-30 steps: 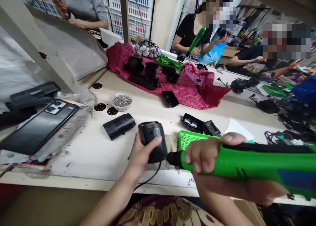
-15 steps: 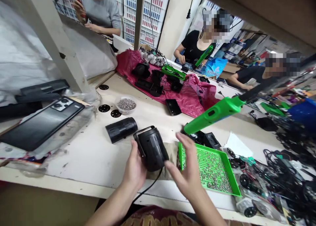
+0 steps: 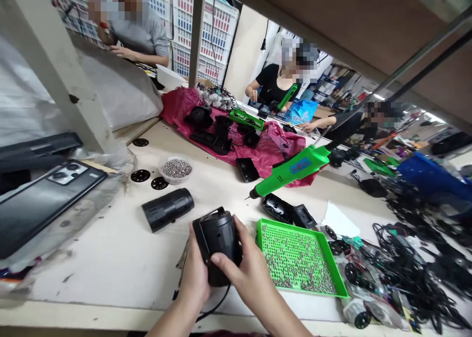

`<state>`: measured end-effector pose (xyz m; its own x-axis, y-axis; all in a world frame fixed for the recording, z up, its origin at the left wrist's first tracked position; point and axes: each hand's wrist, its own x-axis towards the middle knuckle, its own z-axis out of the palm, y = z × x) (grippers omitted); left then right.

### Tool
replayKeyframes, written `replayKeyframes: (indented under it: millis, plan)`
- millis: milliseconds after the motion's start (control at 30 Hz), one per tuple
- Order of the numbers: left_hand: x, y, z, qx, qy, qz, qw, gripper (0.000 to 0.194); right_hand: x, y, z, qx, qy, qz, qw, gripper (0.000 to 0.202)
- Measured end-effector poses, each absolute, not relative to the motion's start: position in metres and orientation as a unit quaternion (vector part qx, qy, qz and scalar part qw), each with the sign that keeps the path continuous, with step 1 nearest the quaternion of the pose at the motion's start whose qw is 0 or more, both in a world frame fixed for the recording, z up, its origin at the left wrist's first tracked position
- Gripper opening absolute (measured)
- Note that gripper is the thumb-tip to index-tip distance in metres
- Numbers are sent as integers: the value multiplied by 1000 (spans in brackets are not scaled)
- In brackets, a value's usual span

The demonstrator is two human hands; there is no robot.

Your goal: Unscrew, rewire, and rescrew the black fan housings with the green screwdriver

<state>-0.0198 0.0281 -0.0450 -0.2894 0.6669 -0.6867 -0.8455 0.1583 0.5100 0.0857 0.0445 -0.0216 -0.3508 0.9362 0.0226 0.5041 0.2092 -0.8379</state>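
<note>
Between my two hands is a black cylindrical device [image 3: 221, 236] with a flat bracket on its side and a cable hanging from its lower end. My left hand [image 3: 197, 266] is wrapped round the bracket side. My right hand [image 3: 249, 258] grips the other side, its thumb across the front. A green electric screwdriver [image 3: 291, 171] hangs above the table, bit pointing down left. Just right of my right hand lies a green perforated tray [image 3: 341, 278] with many small screws. A second black cylinder [image 3: 167, 209] lies on its side to the left.
A bowl of small metal parts [image 3: 176, 170] stands near several black discs [image 3: 140, 175]. A large phone [image 3: 51, 199] lies at left by a post [image 3: 70, 76]. Black housings lie on a pink plastic sheet [image 3: 177, 106]. Tangled cables [image 3: 401, 263] cover the right. Co-workers sit across the table.
My right hand, apart with spread fingers before, has closed on the device. The device has come lower and nearer to me. The screwdriver has swung and turned, and the view has shifted.
</note>
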Motion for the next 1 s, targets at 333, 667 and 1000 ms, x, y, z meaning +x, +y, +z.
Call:
replayKeyframes:
  millis: [333,667,1000]
  plan:
    - [-25,27,-49,-134,418,619,652,71,92,46,-27,-486,-683,438,325,76]
    - [-46,30,-40,-164,348,611,692,54,98,66,-6,-490,-428,662,372,51]
    - [-55,23,-51,-145,343,563,738,65,103,82,-16,-512,-458,632,359,66]
